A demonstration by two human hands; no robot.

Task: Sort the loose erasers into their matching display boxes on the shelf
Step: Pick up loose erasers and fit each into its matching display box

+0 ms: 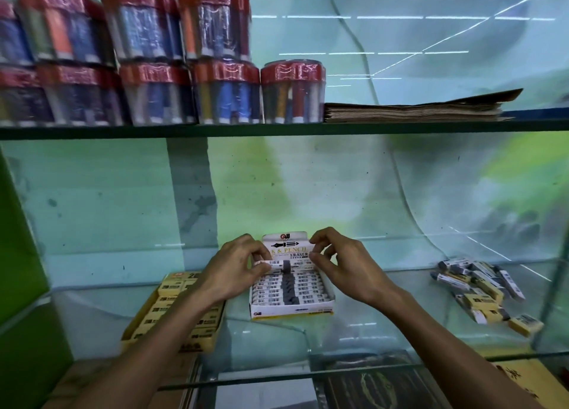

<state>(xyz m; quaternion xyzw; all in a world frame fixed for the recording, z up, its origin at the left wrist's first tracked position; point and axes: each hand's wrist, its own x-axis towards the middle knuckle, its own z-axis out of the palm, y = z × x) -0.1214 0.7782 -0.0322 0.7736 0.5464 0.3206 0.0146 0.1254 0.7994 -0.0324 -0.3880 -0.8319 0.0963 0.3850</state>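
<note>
1. Left hand (237, 267) pinches a white-and-grey eraser (272, 265) between thumb and fingertips, holding it level just above the back rows of the white box (291, 311).
2. Right hand (341, 262) hovers over the right rear corner of that box, fingers curled, thumb and forefinger close together at the eraser's right end; whether they actually touch it cannot be told.
3. Beneath the glass shelf (308, 341), dark book covers (372, 387) show through the pane.
4. On that shelf the white box stands at centre, packed with rows of white-and-grey erasers, its lid flap upright at the back and printed "ERASER".
5. Just left of it, partly under the left forearm, lies a yellow box (172, 313) filled with yellow erasers.
6. Well to the right, a loose pile (483, 288) of mixed yellow and white-and-grey erasers sits on the glass.
7. Behind stands a green-tinted back wall (308, 186).
8. On the upper shelf (277, 129), red-lidded tubs (215, 91) wrapped in plastic are stacked two high at left, and a stack of brown paper (415, 111) lies at right.
</note>
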